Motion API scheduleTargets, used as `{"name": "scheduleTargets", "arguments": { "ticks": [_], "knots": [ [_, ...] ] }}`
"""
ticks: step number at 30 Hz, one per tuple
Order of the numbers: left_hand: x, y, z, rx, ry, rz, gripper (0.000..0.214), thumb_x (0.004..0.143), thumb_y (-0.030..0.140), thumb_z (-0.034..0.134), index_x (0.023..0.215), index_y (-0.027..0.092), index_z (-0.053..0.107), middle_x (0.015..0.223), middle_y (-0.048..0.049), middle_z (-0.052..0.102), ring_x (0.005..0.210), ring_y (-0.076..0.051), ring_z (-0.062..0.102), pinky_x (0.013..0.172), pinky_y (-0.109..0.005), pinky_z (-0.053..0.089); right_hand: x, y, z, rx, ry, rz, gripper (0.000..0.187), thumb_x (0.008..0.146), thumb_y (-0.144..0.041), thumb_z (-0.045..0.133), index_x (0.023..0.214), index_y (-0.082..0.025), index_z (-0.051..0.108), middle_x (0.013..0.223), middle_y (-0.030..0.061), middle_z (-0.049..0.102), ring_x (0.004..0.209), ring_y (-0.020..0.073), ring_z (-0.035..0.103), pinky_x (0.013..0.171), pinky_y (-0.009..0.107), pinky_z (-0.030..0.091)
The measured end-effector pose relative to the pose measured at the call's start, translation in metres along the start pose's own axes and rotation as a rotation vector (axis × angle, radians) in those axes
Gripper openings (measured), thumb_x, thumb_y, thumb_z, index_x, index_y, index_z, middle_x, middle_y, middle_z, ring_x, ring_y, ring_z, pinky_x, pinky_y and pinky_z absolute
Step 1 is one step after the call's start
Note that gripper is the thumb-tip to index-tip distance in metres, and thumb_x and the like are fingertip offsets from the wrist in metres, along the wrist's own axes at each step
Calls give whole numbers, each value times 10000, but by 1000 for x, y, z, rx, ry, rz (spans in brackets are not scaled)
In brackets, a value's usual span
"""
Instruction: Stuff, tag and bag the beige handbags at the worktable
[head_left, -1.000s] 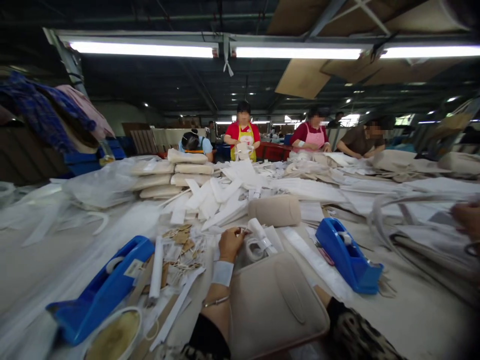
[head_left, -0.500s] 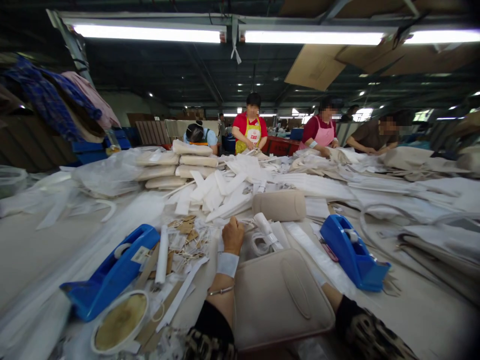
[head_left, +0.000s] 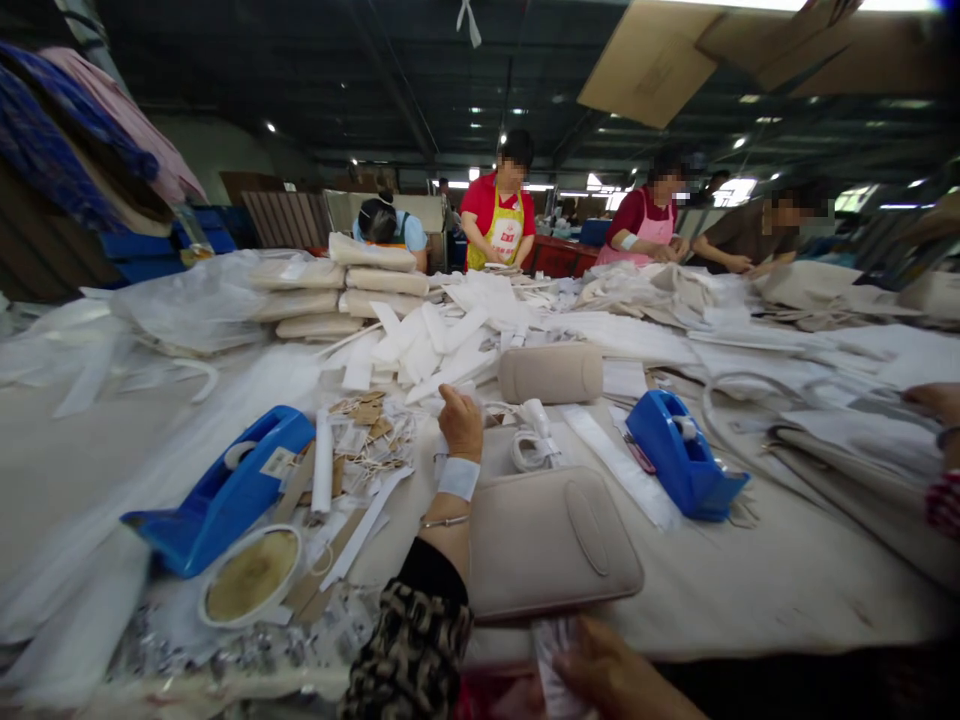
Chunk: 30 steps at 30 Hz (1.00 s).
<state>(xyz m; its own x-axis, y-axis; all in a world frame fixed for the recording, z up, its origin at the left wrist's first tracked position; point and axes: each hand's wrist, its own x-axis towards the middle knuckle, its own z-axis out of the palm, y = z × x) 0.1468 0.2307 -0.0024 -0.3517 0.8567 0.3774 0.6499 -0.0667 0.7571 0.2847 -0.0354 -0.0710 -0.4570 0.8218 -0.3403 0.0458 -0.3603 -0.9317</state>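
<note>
We note right hand [head_left: 600, 662] moved from behind bag [head_left: 544, 545] to table edge [head_left: 720, 640], pinching white wrapper [head_left: 553, 660]: wrapper now in play. Left hand [head_left: 460, 422] curled, can't tell grip.

Dark beamed ceiling [head_left: 322, 70], small lights [head_left: 271, 127], glowing window [head_left: 735, 192] at back right, ribbed partition [head_left: 289, 222] at back left

beige bag [head_left: 540, 555] | flat (oval outline [head_left: 587, 528] on top) | white strip [head_left: 553, 665] | held
</note>
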Motion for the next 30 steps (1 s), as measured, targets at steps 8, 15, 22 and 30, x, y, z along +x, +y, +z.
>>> {"name": "scheduleTargets", "arguments": {
  "ticks": [8, 15, 22, 30],
  "knots": [
    [-6, 10, -3, -129, 55, 95, 201, 981, 227, 293, 1006, 196, 490, 812, -47, 660, 817, -188, 641, 739, -250, 414, -52, -47, -10, -612, 17, -68, 397, 807, -532, 611, 580, -207, 601, 539, 2, 489, 502, 126, 399, 522, 274, 329],
    [-12, 13, -9, -302, 92, 174, 225, 986, 329, 266, 889, 224, 440, 787, -16, 566, 758, -154, 572, 739, -236, 438, 69, -177, -51, -951, 578, -526, 108, 739, -94, 656, 795, -179, 695, 835, 55, 656, 789, 180, 566, 723, 280, 392],
    [-8, 15, -11, -476, 46, 175, 305, 990, 398, 194, 994, 210, 434, 1025, -63, 638, 805, -123, 627, 699, -216, 502, 203, -196, -82, -681, 655, -519, 65, 636, -149, 708, 594, -144, 659, 542, -21, 565, 575, 148, 532, 566, 240, 387],
    [7, -9, 7, -240, -194, 31, 297, 957, 308, 287, 808, 214, 526, 706, -8, 649, 655, -140, 624, 606, -229, 470, 208, -174, -86, -451, 667, -740, 216, 766, -288, 560, 757, -147, 723, 690, 7, 676, 680, 159, 596, 655, 252, 465]
  ]
}}
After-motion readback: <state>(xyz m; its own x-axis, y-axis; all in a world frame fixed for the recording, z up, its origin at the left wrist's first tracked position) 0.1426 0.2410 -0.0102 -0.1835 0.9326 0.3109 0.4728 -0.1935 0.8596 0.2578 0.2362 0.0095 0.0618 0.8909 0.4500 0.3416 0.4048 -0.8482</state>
